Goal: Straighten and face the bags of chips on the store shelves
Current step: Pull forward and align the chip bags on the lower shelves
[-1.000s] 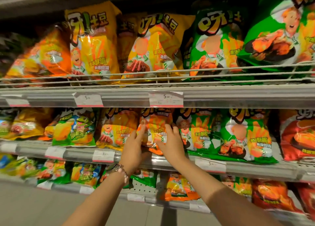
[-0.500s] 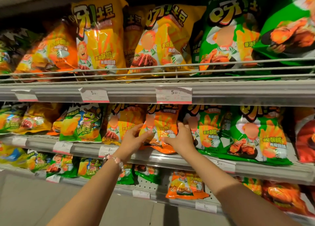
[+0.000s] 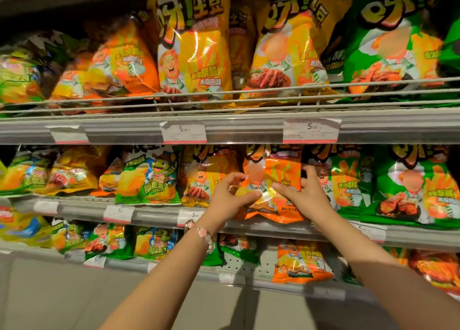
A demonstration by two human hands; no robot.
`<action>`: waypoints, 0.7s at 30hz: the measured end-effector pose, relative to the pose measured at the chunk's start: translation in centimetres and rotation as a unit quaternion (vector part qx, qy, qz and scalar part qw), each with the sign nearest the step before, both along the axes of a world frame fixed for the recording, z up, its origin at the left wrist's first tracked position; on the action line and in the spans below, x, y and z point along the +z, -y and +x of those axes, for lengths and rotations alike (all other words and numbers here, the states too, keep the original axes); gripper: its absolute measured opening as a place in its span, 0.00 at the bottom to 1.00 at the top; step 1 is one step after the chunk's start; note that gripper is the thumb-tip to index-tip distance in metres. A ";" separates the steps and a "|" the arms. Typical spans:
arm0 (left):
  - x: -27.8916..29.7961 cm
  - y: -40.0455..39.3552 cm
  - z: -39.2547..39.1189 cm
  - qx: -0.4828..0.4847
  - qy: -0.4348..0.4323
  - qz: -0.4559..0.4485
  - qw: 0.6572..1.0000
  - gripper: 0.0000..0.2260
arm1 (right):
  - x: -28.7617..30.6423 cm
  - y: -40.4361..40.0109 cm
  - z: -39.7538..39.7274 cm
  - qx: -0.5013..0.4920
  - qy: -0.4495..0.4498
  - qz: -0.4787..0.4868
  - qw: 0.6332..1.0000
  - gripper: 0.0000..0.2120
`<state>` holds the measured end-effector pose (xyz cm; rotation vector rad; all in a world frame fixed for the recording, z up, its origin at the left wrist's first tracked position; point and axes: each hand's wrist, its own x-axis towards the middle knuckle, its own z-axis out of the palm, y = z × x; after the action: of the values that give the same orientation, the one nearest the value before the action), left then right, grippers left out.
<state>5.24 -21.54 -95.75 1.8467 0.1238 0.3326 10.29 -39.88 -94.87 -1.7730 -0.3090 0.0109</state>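
An orange chip bag (image 3: 278, 170) stands on the middle shelf (image 3: 154, 213), its bottom hanging over the shelf's front lip. My left hand (image 3: 229, 200) grips its left edge, thumb across the front and fingers curled behind. My right hand (image 3: 303, 195) grips its right edge the same way. A yellow bag (image 3: 204, 177) stands just left of it and a green bag (image 3: 346, 180) just right. The orange bag faces forward, roughly upright.
The top shelf (image 3: 249, 127) holds large yellow (image 3: 196, 48), orange (image 3: 124, 60) and green (image 3: 390, 45) bags behind a wire rail. A frog-print green bag (image 3: 149, 177) sits further left on the middle shelf. The bottom shelf holds small bags, one orange (image 3: 301, 262). Price tags line the shelf edges.
Both hands have closed round the orange bag's sides and drawn it forward and lower. The view has moved closer to the shelves.
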 end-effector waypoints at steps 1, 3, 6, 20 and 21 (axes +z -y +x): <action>0.3 -0.5 -0.2 -0.009 -0.009 0.004 1.000 0.21 | 0.2 -0.2 -0.2 0.001 -0.004 0.007 1.000 0.28; 1.0 -1.8 -1.0 -0.031 -0.028 -0.002 0.999 0.23 | 0.7 -0.7 -0.7 0.008 -0.010 0.019 1.000 0.24; 1.8 -4.5 -2.7 -0.024 -0.005 -0.018 1.000 0.23 | 1.4 -2.0 -1.6 0.039 -0.023 0.052 0.998 0.14; 0.9 -22.2 -5.2 0.282 -0.054 0.349 0.892 0.53 | 2.3 -12.5 -2.9 0.072 -0.060 0.081 0.992 0.14; 0.9 -22.5 -5.1 0.262 -0.076 0.323 0.906 0.56 | 2.3 -13.0 -2.8 0.066 -0.059 0.082 0.993 0.15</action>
<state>0.13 0.94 -94.82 2.4843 0.6984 0.6596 7.45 -26.84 -92.53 -1.5798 -0.3305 0.1801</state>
